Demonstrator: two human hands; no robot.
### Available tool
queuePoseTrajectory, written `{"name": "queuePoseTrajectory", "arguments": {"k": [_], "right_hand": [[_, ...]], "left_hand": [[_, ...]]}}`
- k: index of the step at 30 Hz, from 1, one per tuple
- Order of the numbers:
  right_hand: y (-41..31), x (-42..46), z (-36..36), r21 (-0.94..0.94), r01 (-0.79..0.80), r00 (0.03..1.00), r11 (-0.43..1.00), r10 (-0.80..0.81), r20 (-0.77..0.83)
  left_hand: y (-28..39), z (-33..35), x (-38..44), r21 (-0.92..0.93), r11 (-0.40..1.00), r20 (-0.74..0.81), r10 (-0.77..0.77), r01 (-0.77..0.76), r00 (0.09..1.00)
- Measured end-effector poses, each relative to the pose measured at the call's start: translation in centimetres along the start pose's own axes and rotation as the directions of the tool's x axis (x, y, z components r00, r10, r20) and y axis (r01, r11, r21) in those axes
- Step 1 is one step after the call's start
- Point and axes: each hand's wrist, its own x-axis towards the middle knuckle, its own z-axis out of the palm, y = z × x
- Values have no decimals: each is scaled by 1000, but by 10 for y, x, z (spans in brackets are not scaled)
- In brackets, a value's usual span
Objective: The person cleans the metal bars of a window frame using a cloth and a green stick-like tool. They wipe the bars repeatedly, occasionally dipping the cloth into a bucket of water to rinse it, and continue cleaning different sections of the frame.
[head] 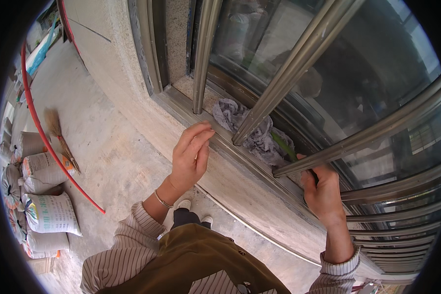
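A grey cloth (261,137) lies crumpled on the window sill, behind the metal security bars (272,92) and in front of the sliding glass. My right hand (321,187) reaches between the bars near the cloth's right end and grips a green-bladed tool (283,145) by its dark handle. The green part rests against the cloth; its far end and most of the handle are hidden. My left hand (193,150), with a bracelet at the wrist, is by the outer edge of the window frame, left of the cloth. Its fingers are slightly bent and hold nothing.
The metal window frame (180,104) runs along a concrete ledge (242,194). On the ground at left are a straw broom (60,139), a red hose or bar (44,134) and several filled sacks (51,213). A thin white pipe (257,233) follows the wall's foot.
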Motion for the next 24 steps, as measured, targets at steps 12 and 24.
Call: {"name": "queuePoseTrajectory", "arguments": {"k": [12,24], "right_hand": [[24,34,17,711,-363,924,603,329,193],[19,110,47,775,-485,873,405,185,450]], "left_hand": [[-115,-26,104,-395,860,349,-187,325,918],[-132,13,144,-400,910,690,376,-107,619]]}}
